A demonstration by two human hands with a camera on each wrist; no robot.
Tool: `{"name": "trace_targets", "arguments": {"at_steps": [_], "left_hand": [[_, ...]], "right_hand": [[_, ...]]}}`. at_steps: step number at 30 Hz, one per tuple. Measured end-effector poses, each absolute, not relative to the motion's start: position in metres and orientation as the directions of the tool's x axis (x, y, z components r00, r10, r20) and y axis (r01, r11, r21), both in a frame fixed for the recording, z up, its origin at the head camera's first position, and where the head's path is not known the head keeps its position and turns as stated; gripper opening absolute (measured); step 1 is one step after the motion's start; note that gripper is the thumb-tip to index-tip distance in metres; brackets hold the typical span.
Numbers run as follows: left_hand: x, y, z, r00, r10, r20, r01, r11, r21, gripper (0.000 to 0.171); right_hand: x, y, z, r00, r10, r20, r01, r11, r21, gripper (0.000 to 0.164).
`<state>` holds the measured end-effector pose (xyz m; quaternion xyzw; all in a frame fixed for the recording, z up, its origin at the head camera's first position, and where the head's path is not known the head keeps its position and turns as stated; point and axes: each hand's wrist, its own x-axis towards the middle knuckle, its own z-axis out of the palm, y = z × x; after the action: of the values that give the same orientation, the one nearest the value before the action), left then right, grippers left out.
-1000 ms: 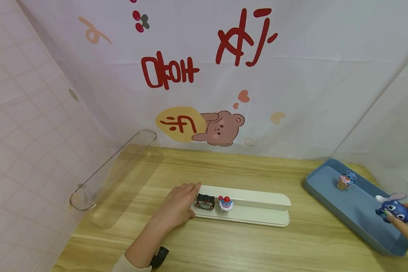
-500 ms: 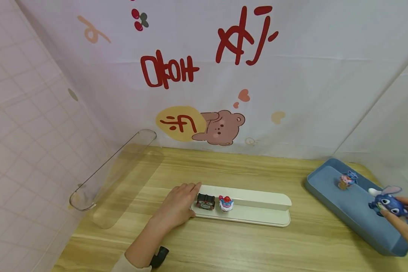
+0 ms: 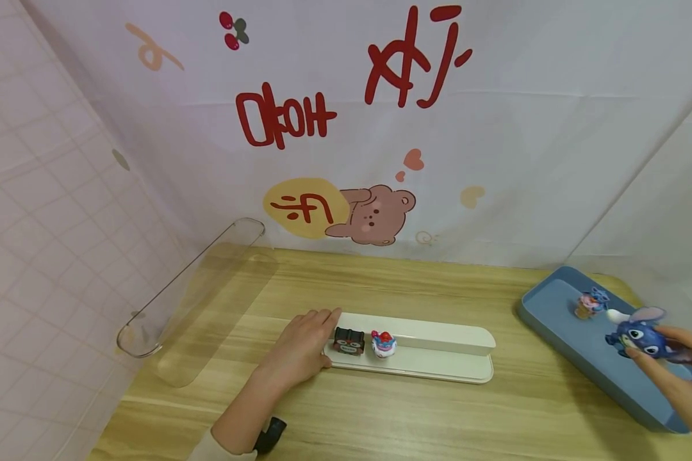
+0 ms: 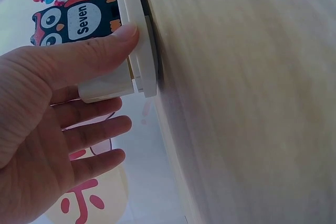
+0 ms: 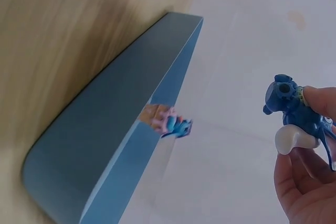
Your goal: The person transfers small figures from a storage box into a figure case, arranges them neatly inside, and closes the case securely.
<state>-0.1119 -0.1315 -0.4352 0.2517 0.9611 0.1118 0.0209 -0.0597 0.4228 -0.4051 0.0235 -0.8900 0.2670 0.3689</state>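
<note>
My left hand pinches the left end of a cream two-step display base, its thumb along the front edge. On the base's lower step stand a black owl figurine marked "Seven" and, right beside it, a small ice-cream figurine with a red top. At the right, my right hand holds a blue big-eared figurine between thumb and fingers, above a blue-grey tray. Inside that tray is another small figurine with a cone-shaped bottom.
A clear plastic cover lies on the wooden table at the left, near the tiled side sheet. A white printed backdrop rises behind the table's far edge. Another pale sheet stands beyond the tray at right.
My right hand has moved left with the blue figurine, farther into view and over the tray. The left hand stays on the base's end.
</note>
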Motion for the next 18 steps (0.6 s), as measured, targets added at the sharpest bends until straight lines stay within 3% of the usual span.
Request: {"name": "trace_targets", "arguments": {"at_steps": [2, 5, 9, 12, 18], "left_hand": [[-0.112, -0.132, -0.435, -0.872, 0.489, 0.018, 0.480, 0.848, 0.225, 0.094], [-0.112, -0.132, -0.435, -0.872, 0.489, 0.016, 0.480, 0.848, 0.225, 0.094], [-0.112, -0.132, -0.435, -0.872, 0.489, 0.015, 0.480, 0.848, 0.225, 0.094], [-0.112, -0.132, -0.434, -0.872, 0.489, 0.012, 0.479, 0.849, 0.222, 0.094], [-0.112, -0.132, -0.434, -0.873, 0.488, 0.005, 0.478, 0.853, 0.210, 0.096]], "right_hand": [[-0.060, 0.419, -0.403, -0.713, 0.107, 0.693, -0.329, 0.821, -0.466, 0.042], [-0.061, 0.413, -0.401, -0.698, 0.054, 0.714, -0.423, 0.773, -0.472, 0.059], [-0.062, 0.403, -0.397, -0.696, 0.022, 0.718, -0.448, 0.768, -0.458, 0.072], [-0.064, 0.396, -0.396, -0.689, 0.000, 0.724, -0.473, 0.758, -0.450, 0.069], [-0.067, 0.383, -0.397, -0.681, -0.021, 0.732, -0.462, 0.788, -0.408, 0.082]]}}
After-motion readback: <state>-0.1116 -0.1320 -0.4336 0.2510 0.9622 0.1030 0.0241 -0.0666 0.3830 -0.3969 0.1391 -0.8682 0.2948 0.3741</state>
